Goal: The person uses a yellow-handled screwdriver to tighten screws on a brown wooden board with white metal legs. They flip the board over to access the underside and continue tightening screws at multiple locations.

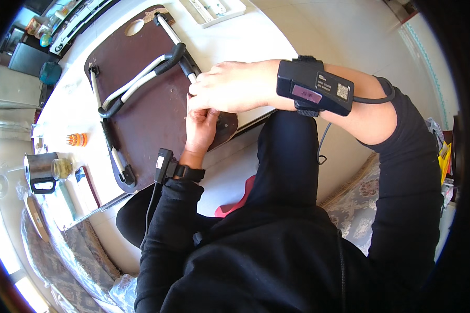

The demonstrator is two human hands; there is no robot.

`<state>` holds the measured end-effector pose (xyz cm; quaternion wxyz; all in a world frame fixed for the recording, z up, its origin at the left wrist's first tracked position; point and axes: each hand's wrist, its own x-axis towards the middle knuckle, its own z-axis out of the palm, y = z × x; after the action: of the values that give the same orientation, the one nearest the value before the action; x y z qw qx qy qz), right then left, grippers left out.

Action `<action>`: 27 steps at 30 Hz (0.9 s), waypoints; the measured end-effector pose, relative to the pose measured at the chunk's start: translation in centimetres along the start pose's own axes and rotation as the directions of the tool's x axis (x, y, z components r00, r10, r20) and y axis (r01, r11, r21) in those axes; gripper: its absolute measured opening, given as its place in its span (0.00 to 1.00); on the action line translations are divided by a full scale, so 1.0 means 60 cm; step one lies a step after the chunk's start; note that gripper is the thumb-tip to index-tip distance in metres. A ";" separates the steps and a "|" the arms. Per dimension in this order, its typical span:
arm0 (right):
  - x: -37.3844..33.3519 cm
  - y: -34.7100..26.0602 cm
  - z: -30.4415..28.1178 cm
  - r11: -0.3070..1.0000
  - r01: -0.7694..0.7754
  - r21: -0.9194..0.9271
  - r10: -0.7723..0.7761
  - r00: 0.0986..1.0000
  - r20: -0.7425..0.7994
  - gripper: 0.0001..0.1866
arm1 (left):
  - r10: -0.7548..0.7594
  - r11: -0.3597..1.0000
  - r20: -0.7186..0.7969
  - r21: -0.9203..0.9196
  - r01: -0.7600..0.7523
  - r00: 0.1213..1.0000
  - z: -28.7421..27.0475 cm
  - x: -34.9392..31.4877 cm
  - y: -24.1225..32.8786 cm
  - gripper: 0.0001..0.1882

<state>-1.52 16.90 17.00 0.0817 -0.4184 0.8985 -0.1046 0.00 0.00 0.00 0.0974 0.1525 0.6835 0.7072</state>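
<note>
A small folding table (154, 130) lies upside down, its dark brown underside facing up. Folded across it is a leg frame (136, 86) of white tubes with black sleeves and joints. At its right side, my right hand (235, 87) is closed around the near end of a white tube leg, which disappears beneath the fingers. Just below, my left hand (201, 128) meets the right one, with fingers drawn together. What the left fingers pinch is hidden under the right hand. Black devices are strapped to both wrists.
Under the folding table is a white table (68, 112). On its left stand an orange bit holder (77, 139), a metal jug (40, 169), a jar (62, 168) and a phone (87, 188). A white tray (214, 11) sits at the far edge. Cables trail from both wrist devices.
</note>
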 end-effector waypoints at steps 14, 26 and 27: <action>-0.023 -0.003 -0.010 0.974 -0.198 0.111 0.190 0.978 0.083 0.13 | 0.164 0.953 -0.007 0.261 -0.156 0.986 0.011 0.004 0.007 0.09; -0.008 0.018 0.012 0.973 -0.232 -0.003 0.231 0.972 -0.040 0.12 | 0.043 0.999 0.001 -0.008 -0.043 0.999 0.018 0.001 0.018 0.06; -0.007 0.016 0.014 0.968 -0.248 -0.031 0.248 0.969 -0.026 0.12 | 0.042 0.999 0.000 -0.015 -0.042 0.999 0.016 0.001 0.015 0.06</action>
<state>-1.77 17.71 16.00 0.0772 -0.3030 0.9462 -0.0829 0.34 0.87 0.94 0.0839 0.1664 0.6746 0.7143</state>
